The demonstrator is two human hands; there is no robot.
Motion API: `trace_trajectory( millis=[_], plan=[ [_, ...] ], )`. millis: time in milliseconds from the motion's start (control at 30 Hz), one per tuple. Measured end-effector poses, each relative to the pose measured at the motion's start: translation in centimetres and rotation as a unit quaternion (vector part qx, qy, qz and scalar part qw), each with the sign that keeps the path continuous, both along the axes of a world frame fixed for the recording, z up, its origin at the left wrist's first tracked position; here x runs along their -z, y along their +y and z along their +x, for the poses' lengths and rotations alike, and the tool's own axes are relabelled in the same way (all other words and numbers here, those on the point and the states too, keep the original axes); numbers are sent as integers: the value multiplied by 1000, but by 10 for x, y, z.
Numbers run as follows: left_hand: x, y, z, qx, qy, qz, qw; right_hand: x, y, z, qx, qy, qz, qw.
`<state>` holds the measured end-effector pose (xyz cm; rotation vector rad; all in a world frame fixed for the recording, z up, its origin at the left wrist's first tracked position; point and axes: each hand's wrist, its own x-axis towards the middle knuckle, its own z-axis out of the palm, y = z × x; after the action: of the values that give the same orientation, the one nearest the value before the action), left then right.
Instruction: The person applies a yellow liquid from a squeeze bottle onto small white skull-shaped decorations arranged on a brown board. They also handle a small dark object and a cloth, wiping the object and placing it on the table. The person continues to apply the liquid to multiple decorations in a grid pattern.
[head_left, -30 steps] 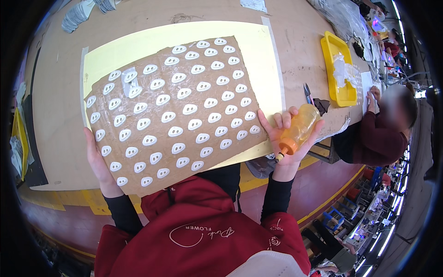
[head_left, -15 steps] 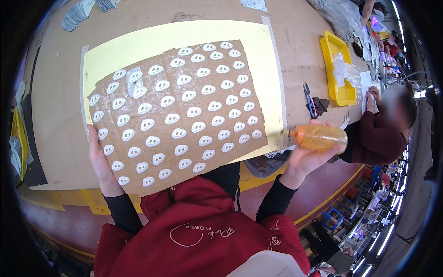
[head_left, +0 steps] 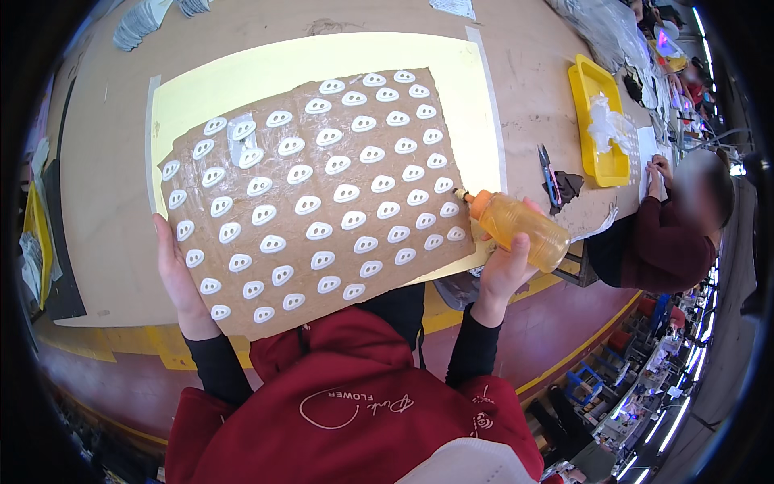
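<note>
A brown cardboard sheet [head_left: 345,262] with a ragged edge bears rows of small white oval pieces [head_left: 347,193], each with two dark holes like a pig's snout. My left hand [head_left: 175,278] grips its lower left edge, thumb along the top face and the other fingers hidden. In my right hand [head_left: 509,268] is a clear squeeze bottle [head_left: 524,230] of amber liquid with an orange cap. The bottle is tipped, its dark nozzle pointing up-left by the right edge of the cardboard, close to an end piece. Whether the tip touches is unclear.
Beneath the cardboard, a pale yellow sheet [head_left: 451,60] is taped to the brown table. To the right lie snips [head_left: 550,173], a dark cloth scrap [head_left: 569,187] and a yellow tray [head_left: 582,121] with white plastic inside. Another person [head_left: 669,234] works at the right.
My right hand has brought the bottle leftward, and its nozzle has come up to the cardboard's right edge. The bottle slants more steeply now. My left hand keeps its hold.
</note>
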<state>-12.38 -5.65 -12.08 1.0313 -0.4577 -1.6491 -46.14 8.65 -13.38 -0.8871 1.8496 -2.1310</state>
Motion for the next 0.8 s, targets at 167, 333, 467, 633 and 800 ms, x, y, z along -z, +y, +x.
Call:
trace_trajectory(
  millis=[167,333,467,633,800],
  plan=[
    [3,0,4,-7,2,2,1000,-13,-6,3,-22,-45,6,999],
    [2,0,3,4,11,-3,1000,-14,-8,1,-39,-52,10,998],
    [1,1,2,9,16,-3,1000,-13,-8,3,-30,-43,9,999],
    [0,1,3,17,16,-8,1000,-8,-4,-2,-59,-15,16,998],
    [0,1,2,3,11,-11,1000,-14,-5,-2,-83,41,46,995]
  ],
)
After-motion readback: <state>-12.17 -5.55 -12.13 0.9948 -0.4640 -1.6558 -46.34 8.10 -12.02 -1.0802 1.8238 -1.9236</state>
